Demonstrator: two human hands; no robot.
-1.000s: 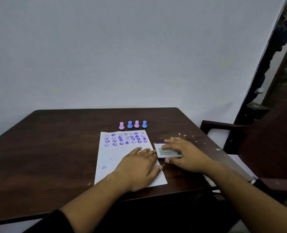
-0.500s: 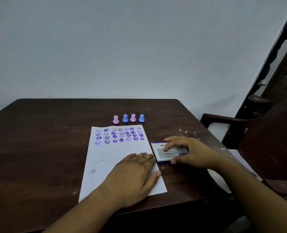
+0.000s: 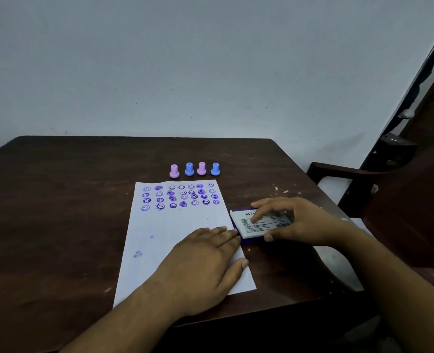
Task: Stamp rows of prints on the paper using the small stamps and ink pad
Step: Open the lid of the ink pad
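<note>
Dark wooden table [image 3: 58, 212] under a pale wall: my right hand [image 3: 302, 222] curls round the ink pad [image 3: 251, 226], fingers on its white lid and thumb at the near edge. It sits just beside the paper's right edge. My left hand [image 3: 200, 271] lies flat, fingers straight, on the one sheet of paper [image 3: 175, 225], which carries four rows of purple prints [image 3: 180, 197]. Beyond its far edge stand four small stamps [image 3: 195, 169], two pink, two blue. One brown chair [image 3: 401, 205] sits at right.
</note>
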